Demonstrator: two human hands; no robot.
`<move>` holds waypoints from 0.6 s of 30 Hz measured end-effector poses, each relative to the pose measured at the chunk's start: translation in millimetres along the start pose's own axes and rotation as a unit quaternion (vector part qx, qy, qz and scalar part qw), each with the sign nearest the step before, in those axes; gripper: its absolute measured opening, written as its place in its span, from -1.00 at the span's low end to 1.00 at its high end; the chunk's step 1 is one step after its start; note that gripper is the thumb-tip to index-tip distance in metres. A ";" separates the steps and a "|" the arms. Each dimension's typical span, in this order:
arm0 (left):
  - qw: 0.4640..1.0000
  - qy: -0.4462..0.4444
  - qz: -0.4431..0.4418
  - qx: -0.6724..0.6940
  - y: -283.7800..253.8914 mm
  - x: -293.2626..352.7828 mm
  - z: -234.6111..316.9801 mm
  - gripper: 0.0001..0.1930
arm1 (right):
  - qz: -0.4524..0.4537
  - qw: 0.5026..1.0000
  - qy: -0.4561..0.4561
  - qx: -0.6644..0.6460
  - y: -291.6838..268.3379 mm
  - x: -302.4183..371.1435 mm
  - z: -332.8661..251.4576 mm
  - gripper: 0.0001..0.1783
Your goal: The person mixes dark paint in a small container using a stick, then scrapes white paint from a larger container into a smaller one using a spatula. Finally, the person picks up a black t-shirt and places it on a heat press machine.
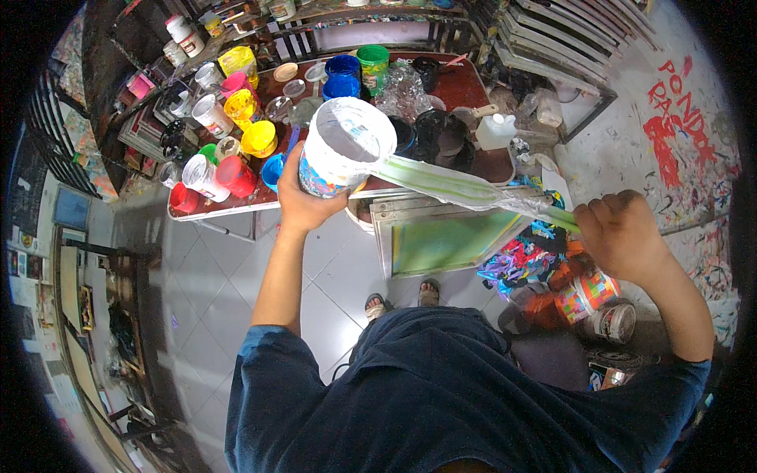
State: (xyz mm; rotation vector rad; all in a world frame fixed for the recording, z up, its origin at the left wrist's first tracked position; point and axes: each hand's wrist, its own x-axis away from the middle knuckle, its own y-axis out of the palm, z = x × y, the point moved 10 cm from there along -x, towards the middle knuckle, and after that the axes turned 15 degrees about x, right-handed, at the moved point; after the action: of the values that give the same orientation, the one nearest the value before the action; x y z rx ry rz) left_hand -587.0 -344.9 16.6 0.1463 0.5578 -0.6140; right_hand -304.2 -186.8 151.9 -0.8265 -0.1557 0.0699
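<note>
My left hand (311,197) is wrapped round the side of a white plastic paint tub (351,146) with a blue printed label, held up above the floor in front of the table. White paint coats the inside of the tub. Off to the right, my right hand (619,236) is closed on one end of a long, flat green strip (441,183) smeared with white paint. The strip's other end meets the tub's right rim. Its exact kind I cannot make out.
A dark red table (268,199) carries many paint tubs, including a yellow tub (259,139), a red tub (236,176) and a green tub (373,67). A framed screen (449,240) leans below it. Coloured scraps (516,264) and a checked bucket (583,296) lie at right.
</note>
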 end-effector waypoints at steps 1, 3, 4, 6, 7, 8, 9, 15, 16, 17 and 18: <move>1.000 -0.005 0.002 0.012 -0.5 -0.5 0.1 -0.16 | 0.011 1.000 0.009 0.007 -2.7 0.5 1.4 -0.75; 0.999 -0.026 0.009 0.042 -1.3 -1.9 -3.4 -0.17 | 0.014 1.000 0.013 0.002 -2.5 2.4 1.1 -0.78; 0.997 -0.042 0.014 0.061 -1.6 -1.3 -6.7 -0.18 | 0.015 1.000 0.017 0.001 -1.5 3.2 1.6 -0.79; 0.993 -0.071 0.023 0.086 -1.9 -0.6 -9.1 -0.20 | 0.063 0.996 0.045 -0.048 -6.5 4.6 10.6 -0.80; 0.992 -0.084 0.026 0.092 -2.0 0.0 -8.3 -0.21 | 0.089 0.992 0.058 -0.073 -8.4 4.0 15.3 -0.78; 0.990 -0.096 0.029 0.098 -2.4 1.1 -7.3 -0.22 | 0.071 0.972 0.114 -0.193 2.2 2.2 28.0 -0.79; 0.986 -0.121 0.033 0.108 -2.9 5.2 -11.3 -0.22 | 0.053 0.935 0.164 -0.311 20.6 -1.6 36.0 -0.78; 0.959 -0.181 0.001 0.219 42.3 8.6 -15.2 -0.28 | -0.011 0.525 0.382 -0.761 122.7 -12.4 -0.2 -0.54; 0.959 -0.182 0.001 0.220 45.9 9.0 -13.3 -0.29 | -0.006 0.507 0.363 -0.782 125.4 -20.2 -7.3 -0.55; 0.958 -0.182 -0.001 0.222 49.9 9.1 -11.6 -0.30 | -0.001 0.488 0.344 -0.802 127.0 -26.5 -13.4 -0.55; 0.958 -0.184 0.002 0.219 49.3 11.2 -9.2 -0.31 | 0.002 0.467 0.320 -0.824 125.1 -34.8 -20.4 -0.55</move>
State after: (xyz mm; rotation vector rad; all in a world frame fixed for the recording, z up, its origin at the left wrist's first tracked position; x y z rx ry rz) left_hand -554.9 -307.9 1.2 0.4402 0.0533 -0.7346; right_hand -335.3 -121.4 42.2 -2.7777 0.6720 -0.5058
